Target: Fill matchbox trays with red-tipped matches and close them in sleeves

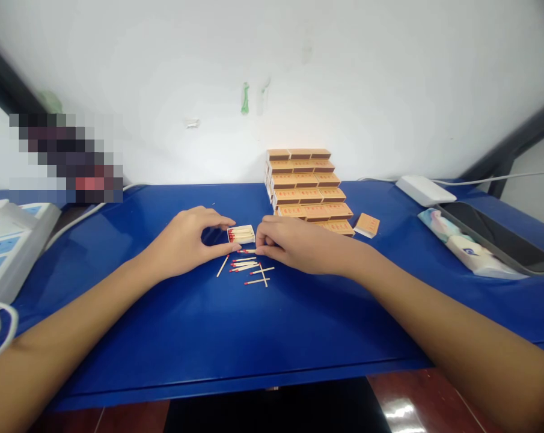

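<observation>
A small white matchbox tray (252, 237) full of red-tipped matches lies on the blue tabletop in front of me. My left hand (181, 243) is closed on the tray, thumb along the near side and fingers at the far side. Just to the right, my right hand (294, 243) has its fingers pinched at the tail end of a match (250, 251), close beside the tray. Several loose matches (244, 265) are scattered on the table nearer to me, some crossing each other. My right fingertips are partly hidden by the hand itself.
Behind my right hand, a stepped stack of orange matchboxes (310, 195) stands against the white wall. A single matchbox (368, 225) lies right of it. Farther right are a white device (425, 190), a tissue pack (467, 249) and a phone (492, 231). A power strip (23, 252) is at left.
</observation>
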Demonstrator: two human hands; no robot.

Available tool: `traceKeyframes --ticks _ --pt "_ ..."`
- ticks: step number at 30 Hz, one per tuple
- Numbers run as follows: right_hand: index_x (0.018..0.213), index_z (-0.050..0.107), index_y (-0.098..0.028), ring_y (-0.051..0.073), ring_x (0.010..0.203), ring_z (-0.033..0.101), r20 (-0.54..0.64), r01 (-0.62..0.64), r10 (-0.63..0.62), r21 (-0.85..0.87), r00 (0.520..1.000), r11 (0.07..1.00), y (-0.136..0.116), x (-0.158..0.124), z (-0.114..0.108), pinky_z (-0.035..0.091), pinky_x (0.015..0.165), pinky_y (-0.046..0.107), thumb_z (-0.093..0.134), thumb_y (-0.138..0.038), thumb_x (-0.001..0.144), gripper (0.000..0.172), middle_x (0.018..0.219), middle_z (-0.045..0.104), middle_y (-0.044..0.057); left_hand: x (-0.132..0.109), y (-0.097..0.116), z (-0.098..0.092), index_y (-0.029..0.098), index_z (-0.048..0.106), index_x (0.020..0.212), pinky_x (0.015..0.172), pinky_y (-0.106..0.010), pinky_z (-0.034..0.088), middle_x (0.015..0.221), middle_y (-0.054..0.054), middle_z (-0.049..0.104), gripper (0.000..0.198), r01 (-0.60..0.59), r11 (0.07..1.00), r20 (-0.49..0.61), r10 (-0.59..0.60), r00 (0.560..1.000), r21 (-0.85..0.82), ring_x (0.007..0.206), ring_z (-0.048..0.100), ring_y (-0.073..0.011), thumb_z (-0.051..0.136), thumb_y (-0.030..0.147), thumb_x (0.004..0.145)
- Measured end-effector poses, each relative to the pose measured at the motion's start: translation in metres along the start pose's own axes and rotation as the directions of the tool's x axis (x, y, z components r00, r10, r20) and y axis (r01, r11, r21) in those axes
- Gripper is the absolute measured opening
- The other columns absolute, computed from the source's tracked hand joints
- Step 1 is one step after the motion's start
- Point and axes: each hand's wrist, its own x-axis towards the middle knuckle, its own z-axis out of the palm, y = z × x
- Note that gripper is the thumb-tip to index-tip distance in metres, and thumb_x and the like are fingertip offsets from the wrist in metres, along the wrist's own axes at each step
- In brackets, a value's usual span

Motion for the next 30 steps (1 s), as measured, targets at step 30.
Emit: traceKeyframes --ticks 30 --pt "0.094 0.063 -0.017 0.015 0.079 0.052 -0.262 0.019 -0.034 -0.059 0.964 0.998 0.000 0.007 0.008 0.035 0.070 0.030 0.062 -0.023 0.104 0.011 0.096 0.060 0.003 -0.002 0.013 -0.002 0.022 0.080 0.112 0.086 -0.035 0.055 0.107 -0.004 0.078 0.030 -0.102 0.990 0.023 0.105 0.994 -0.096 0.098 0.071 -0.0220 0.083 0.040 0.090"
